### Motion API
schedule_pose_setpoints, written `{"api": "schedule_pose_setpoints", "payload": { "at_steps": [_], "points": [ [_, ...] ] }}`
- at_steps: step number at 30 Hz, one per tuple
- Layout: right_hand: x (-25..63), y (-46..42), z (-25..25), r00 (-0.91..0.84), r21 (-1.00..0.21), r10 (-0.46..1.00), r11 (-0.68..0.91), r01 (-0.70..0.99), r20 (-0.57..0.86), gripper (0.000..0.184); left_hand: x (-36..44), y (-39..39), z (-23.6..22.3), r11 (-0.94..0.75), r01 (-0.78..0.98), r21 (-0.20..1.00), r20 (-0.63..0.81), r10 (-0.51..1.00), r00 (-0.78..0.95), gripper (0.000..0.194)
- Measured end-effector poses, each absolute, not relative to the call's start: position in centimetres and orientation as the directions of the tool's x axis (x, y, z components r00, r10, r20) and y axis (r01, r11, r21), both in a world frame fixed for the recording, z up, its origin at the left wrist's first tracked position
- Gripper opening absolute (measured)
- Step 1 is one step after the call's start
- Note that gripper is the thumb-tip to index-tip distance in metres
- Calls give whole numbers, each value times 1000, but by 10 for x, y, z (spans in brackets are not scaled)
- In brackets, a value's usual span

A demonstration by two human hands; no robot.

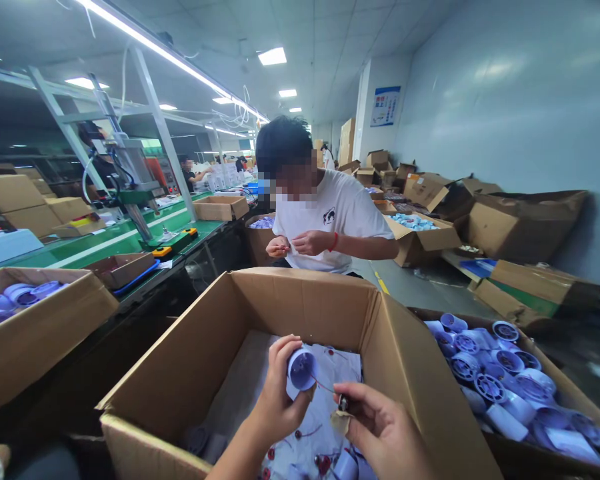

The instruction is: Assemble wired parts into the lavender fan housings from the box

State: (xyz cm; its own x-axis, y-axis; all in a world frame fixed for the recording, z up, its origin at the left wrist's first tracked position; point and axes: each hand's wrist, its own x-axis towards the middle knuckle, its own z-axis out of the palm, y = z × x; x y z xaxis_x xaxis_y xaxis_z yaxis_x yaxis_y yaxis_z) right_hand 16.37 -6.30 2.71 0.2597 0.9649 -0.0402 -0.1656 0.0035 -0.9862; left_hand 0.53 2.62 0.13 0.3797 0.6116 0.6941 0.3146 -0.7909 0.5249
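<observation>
My left hand (276, 393) is wrapped round a small pale-blue plastic housing (303, 369), holding it above an open cardboard box (190, 373). A thin red wire (323, 385) runs from the housing toward my right hand (380, 427), which pinches a small dark part with a tan tag (341, 412) at the wire's end. Both hands hover over a white liner in the box, where more blue housings and red-wired parts (325, 460) lie.
A box of several blue fan-like housings (500, 380) stands at the right. A person in a white T-shirt (330, 220) sits opposite, handling small parts. A green conveyor bench (110, 240) with a press machine (130, 180) runs along the left. Cartons line the right wall.
</observation>
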Motion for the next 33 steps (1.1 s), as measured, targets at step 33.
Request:
{"api": "schedule_pose_setpoints", "payload": {
  "at_steps": [33],
  "points": [
    [142,-52,9,136,-432,709,256,865,692,18,26,17,-3,-888,308,341,860,427,278,40]
  ]
}}
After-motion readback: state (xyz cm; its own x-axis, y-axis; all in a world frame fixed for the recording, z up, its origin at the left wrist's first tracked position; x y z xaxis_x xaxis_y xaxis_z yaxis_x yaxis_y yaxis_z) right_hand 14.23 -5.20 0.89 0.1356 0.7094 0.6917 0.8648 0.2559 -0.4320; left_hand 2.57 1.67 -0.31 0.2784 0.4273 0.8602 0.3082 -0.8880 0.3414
